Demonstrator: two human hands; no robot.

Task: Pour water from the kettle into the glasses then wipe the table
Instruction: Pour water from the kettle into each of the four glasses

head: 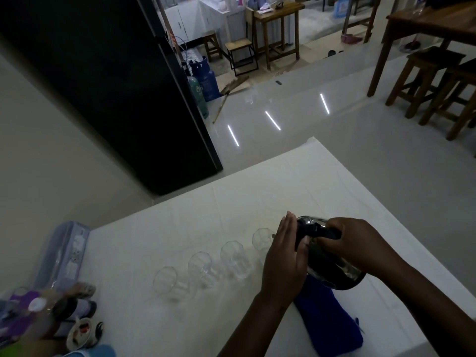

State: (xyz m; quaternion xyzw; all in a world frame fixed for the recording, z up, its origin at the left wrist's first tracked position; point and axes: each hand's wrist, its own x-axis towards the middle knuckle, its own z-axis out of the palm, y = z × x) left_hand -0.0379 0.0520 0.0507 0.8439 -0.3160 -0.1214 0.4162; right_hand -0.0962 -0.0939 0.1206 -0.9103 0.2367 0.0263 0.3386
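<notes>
A shiny metal kettle point(332, 269) with a black lid and handle is tilted to the left above the white table point(257, 181). My right hand point(353, 240) is shut on its black handle. My left hand point(283, 256) rests flat against the kettle's left side, fingers straight. Several clear glasses stand in a diagonal row: the nearest point(168, 283), two in the middle point(202, 267) point(234, 257), and the far one point(261, 240) partly behind my left hand. A blue cloth point(327, 320) lies on the table under the kettle.
Bottles, small jars and a little bowl point(79, 333) crowd the table's front left corner beside a lilac plastic box point(61, 256). A black fridge point(116, 86) stands beyond the table. Wooden stools point(432, 81) and a table stand at the far right.
</notes>
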